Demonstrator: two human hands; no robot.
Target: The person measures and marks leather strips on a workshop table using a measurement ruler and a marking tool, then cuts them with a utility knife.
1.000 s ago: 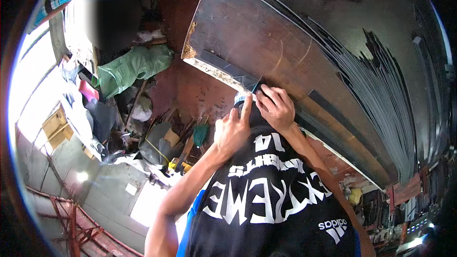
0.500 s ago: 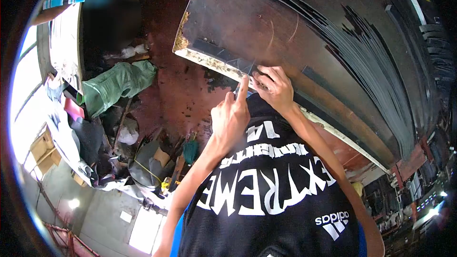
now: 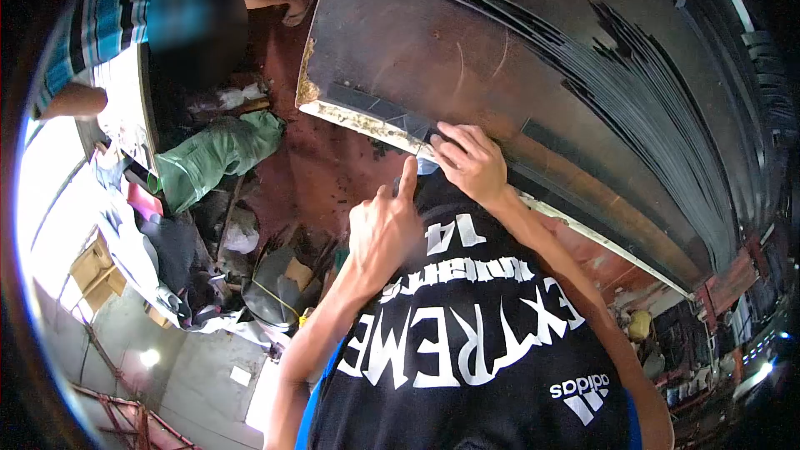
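My left hand (image 3: 381,233) is closed around a slim, knife-like tool (image 3: 397,187), mostly hidden by the fingers, its index finger stretched toward the table edge. A short way from that fingertip, my right hand (image 3: 472,165) has bent fingers pressing a dark flat strip (image 3: 432,135) at the table's near edge. Thin lines cross the dark strip material (image 3: 367,102) to the left of the right hand. The worn, pale edge (image 3: 358,123) of the dark table (image 3: 392,42) runs just in front of both hands.
A fan of long black strips (image 3: 650,108) lies across the table, with wider strips (image 3: 600,183) nearer the front edge. A green sack (image 3: 221,154) lies on the reddish floor at left. Another person in a striped blue garment (image 3: 108,8) is at upper left.
My left hand has drawn back from the table edge, toward my body and slightly left. The right hand stays on the strip. The other person's arm and garment have shifted; the view has moved slightly.
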